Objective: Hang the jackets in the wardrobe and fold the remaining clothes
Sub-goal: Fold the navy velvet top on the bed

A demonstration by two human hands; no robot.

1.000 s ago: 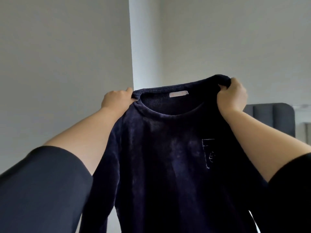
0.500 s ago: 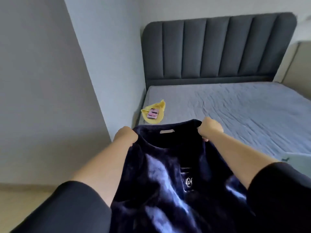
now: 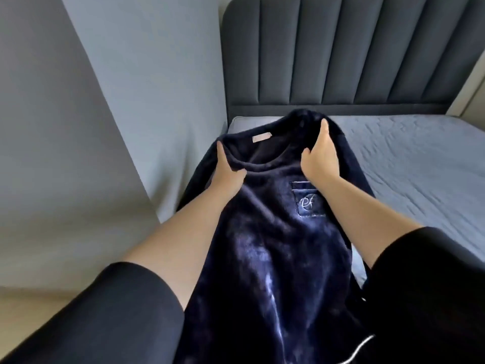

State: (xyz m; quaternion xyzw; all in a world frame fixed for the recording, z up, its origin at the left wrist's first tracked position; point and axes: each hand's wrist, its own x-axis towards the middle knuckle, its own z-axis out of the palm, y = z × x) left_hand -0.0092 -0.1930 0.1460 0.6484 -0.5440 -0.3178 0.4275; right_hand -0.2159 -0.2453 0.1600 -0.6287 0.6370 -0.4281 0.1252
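Head view: sweater (image 3: 265, 232) in both hands (image 3: 227, 177) (image 3: 319, 157)

We're seeing a dark grey padded headboard (image 3: 341, 48) with vertical channels, a wrinkly blue-grey sheet (image 3: 420, 158) on the bed below it, a pale grey wall (image 3: 131, 74) left, and some beige floor (image 3: 26, 311).

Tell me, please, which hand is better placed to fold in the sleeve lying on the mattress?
The right hand, probably: it holds the navy top at the shoulder beside that sleeve, while the left hand holds the opposite shoulder.
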